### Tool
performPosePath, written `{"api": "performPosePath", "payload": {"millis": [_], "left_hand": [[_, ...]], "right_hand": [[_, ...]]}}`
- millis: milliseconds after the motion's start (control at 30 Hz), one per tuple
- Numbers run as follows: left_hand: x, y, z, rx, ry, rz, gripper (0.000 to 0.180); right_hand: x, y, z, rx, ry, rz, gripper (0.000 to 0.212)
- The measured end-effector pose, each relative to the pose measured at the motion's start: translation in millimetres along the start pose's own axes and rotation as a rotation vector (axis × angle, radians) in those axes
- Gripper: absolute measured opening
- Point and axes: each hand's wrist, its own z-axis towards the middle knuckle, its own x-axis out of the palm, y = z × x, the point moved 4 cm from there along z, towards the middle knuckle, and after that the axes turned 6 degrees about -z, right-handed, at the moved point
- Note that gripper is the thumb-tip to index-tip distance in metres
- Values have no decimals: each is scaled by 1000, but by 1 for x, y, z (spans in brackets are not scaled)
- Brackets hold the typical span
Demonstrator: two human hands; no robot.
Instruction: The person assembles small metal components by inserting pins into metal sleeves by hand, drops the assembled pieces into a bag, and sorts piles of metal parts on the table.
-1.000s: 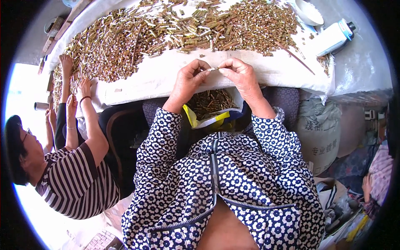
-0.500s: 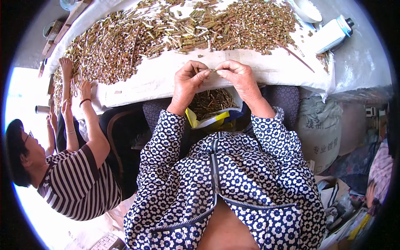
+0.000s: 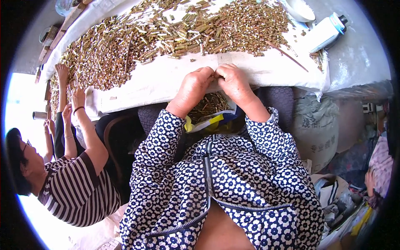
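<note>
Centrally, the left hand (image 3: 196, 86) and right hand (image 3: 233, 81) meet at the near edge of the surface (image 3: 166, 77), knuckles up and side by side. The left fingers (image 3: 205, 71) and right fingers (image 3: 224, 71) curl inward until the two sets touch or nearly touch; their tips are hidden, so I cannot tell whether they grip anything. One loose piece (image 3: 192, 60) lies on the white cover just beyond the left hand. Farther out, a broad heap (image 3: 104, 54) of small brass-coloured pieces spreads over the surface, with a thin stick (image 3: 128, 50) lying on its left part and another stick (image 3: 291, 59) slanting at its right edge. Below the hands, a yellow, white and blue bag (image 3: 214, 121) stands open, with more such pieces inside. Patterned sleeves, dark blue and white, reach down to both wrists. Toward the far right sit a white bottle (image 3: 325, 35) with a dark cap, tilted in view, and a white bowl (image 3: 301, 10). Beneath that end stands a pale sack (image 3: 314, 137). At left, a co-worker (image 3: 79, 187) in a striped shirt reaches toward the heap, wearing a dark bracelet (image 3: 78, 109).
</note>
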Motion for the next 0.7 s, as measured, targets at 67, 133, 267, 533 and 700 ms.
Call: {"api": "performPosePath", "payload": {"millis": [67, 133, 267, 533, 700], "left_hand": [[1, -11, 6, 20, 50, 86, 9], [1, -18, 5, 15, 103, 240, 7], [5, -23, 7, 66, 108, 365, 6], [13, -14, 5, 14, 45, 341, 7], [5, 1, 1, 39, -115, 155, 7]], "right_hand": [[-10, -14, -1, 26, -95, -76, 11], [-29, -23, 0, -21, -326, -194, 11], [-52, -77, 2, 251, -337, -475, 15], [-37, -122, 10, 306, -355, -507, 9], [-22, -102, 13, 219, -311, -524, 9]]}}
